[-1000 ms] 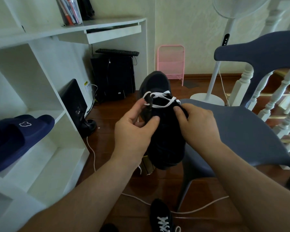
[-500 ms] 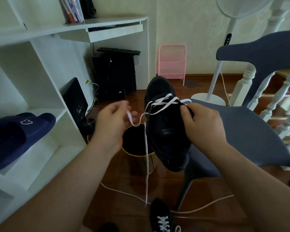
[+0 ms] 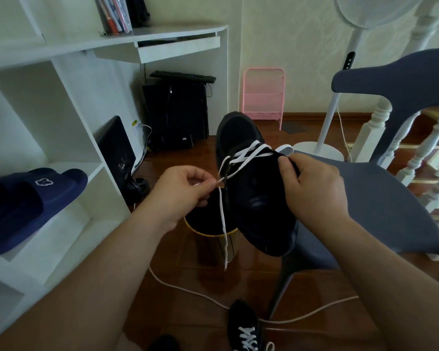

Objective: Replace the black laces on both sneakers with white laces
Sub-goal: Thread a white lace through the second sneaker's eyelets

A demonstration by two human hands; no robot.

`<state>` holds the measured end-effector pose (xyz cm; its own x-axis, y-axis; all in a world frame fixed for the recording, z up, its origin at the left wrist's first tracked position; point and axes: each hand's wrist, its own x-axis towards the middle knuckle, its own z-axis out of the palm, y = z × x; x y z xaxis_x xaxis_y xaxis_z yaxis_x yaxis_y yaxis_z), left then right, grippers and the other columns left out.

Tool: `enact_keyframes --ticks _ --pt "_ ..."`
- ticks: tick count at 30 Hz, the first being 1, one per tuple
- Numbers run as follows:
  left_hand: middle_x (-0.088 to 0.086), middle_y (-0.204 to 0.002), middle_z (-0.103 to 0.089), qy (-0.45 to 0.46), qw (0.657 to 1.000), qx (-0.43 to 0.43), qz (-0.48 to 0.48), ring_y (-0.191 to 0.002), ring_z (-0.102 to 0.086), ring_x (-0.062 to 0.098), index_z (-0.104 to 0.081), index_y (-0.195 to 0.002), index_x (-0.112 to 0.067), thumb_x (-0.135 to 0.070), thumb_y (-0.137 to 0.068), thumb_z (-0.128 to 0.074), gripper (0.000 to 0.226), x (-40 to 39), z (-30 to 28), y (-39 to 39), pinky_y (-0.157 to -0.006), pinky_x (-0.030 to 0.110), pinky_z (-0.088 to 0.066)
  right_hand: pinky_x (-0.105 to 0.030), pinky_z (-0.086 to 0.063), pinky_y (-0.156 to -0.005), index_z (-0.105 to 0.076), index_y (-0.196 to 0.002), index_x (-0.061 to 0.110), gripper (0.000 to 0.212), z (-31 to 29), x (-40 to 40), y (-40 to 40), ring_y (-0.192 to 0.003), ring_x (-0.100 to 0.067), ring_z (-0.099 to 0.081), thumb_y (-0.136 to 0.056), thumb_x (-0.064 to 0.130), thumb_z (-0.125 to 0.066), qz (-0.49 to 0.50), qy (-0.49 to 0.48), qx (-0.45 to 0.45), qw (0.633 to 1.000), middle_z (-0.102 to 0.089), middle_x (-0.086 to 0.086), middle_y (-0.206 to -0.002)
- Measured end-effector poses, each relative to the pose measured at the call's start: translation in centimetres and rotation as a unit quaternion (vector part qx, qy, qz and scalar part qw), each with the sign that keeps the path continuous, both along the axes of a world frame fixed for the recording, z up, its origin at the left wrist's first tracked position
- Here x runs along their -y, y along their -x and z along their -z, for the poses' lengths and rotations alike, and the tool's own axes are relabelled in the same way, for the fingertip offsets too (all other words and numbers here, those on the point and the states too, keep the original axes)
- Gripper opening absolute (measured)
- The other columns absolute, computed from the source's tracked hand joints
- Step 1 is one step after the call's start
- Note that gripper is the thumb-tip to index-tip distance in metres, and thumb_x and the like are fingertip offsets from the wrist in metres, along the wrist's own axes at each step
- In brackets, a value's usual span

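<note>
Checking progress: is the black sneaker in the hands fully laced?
Partly laced. The white lace crosses only the toe-end eyelets of the held black sneaker; its loose end hangs from the left hand.

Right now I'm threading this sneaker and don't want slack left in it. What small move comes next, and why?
Probably keep drawing the white lace out sideways with the left hand, which pinches it beside the sneaker. The crossings near the toe look loose, a long tail hangs down, and the right hand steadies the shoe.
</note>
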<state>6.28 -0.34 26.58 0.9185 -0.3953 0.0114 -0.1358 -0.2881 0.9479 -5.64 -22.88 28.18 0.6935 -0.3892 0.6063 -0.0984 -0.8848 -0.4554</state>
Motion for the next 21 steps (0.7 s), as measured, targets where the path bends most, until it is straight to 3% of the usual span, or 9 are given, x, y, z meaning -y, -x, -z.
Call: enact_keyframes --ticks 2,4,6,9,12,17,21 --pt "-0.01 -0.075 -0.077 -0.202 0.979 0.028 0.028 -0.07 -0.074 0.009 -0.079 -0.079 -0.03 -0.027 -0.09 -0.084 0.012 -1.8 0.2 -1.0 -0.065 0.03 -0.058 -0.028 -0.04 -0.052 -0.059 -0.075 0.02 0.04 0.0 0.1 0.1 -0.055 -0.012 -0.052 -0.107 0.041 -0.046 0.003 0.009 -0.003 1.0 -0.052 0.008 -0.059" --pt "-0.01 -0.071 -0.076 -0.31 0.949 0.018 0.051 -0.069 -0.074 0.011 -0.079 -0.079 -0.028 -0.031 -0.09 -0.085 0.012 -2.9 0.8 -1.4 -0.071 0.036 -0.061 -0.032 -0.044 -0.054 -0.059 -0.075 0.019 0.041 0.1 0.0 0.2 -0.056 -0.014 -0.053 -0.107 0.042 -0.045 0.005 0.02 -0.014 1.0 -0.052 0.007 -0.06" --pt "-0.013 -0.074 -0.076 -0.28 0.958 0.019 0.057 -0.075 -0.074 0.011 -0.08 -0.084 -0.032 -0.037 -0.093 -0.081 0.011 -3.0 0.9 -1.4 -0.076 0.037 -0.06 -0.032 -0.046 -0.055 -0.059 -0.075 0.02 0.041 0.1 -0.2 0.2 -0.057 -0.013 -0.053 -0.106 0.043 -0.045 0.0 0.013 -0.021 1.0 -0.053 0.007 -0.06" --pt "-0.024 -0.089 -0.076 -0.154 0.982 0.109 0.014 -0.087 -0.072 0.0 -0.078 -0.094 -0.043 -0.049 -0.099 -0.068 0.013 -1.9 0.4 -1.0 -0.082 0.034 -0.058 -0.03 -0.04 -0.053 -0.058 -0.075 0.022 0.039 0.1 -0.3 0.0 -0.057 -0.011 -0.052 -0.106 0.042 -0.045 0.001 -0.003 -0.018 1.0 -0.052 0.009 -0.06" --pt "-0.026 -0.093 -0.076 -0.082 0.981 0.175 0.014 -0.088 -0.07 -0.006 -0.075 -0.098 -0.051 -0.059 -0.098 -0.061 0.016 -0.6 -0.1 0.2 -0.076 0.029 -0.055 -0.032 -0.045 -0.054 -0.058 -0.076 0.022 0.038 0.0 -0.6 -0.2 -0.057 -0.012 -0.053 -0.107 0.041 -0.045 -0.01 -0.006 -0.013 1.0 -0.053 0.009 -0.061" --pt "-0.007 -0.081 -0.074 -0.073 0.976 0.205 0.018 -0.076 -0.069 0.01 -0.072 -0.09 -0.04 -0.058 -0.099 -0.062 0.024 0.5 -0.2 1.5 -0.076 0.048 -0.061 -0.033 -0.048 -0.056 -0.061 -0.079 0.021 0.039 -0.1 -0.6 -0.2 -0.059 -0.012 -0.054 -0.107 0.042 -0.045 -0.007 -0.014 -0.016 1.0 -0.055 0.008 -0.063" --pt "-0.003 -0.081 -0.074 -0.067 0.98 0.181 0.039 -0.08 -0.071 0.017 -0.074 -0.088 -0.037 -0.049 -0.102 -0.063 0.021 0.5 -0.4 1.9 -0.081 0.052 -0.06 -0.03 -0.045 -0.055 -0.061 -0.078 0.02 0.039 0.1 -0.5 -0.1 -0.059 -0.012 -0.054 -0.107 0.041 -0.044 -0.006 -0.008 -0.015 1.0 -0.054 0.009 -0.064"
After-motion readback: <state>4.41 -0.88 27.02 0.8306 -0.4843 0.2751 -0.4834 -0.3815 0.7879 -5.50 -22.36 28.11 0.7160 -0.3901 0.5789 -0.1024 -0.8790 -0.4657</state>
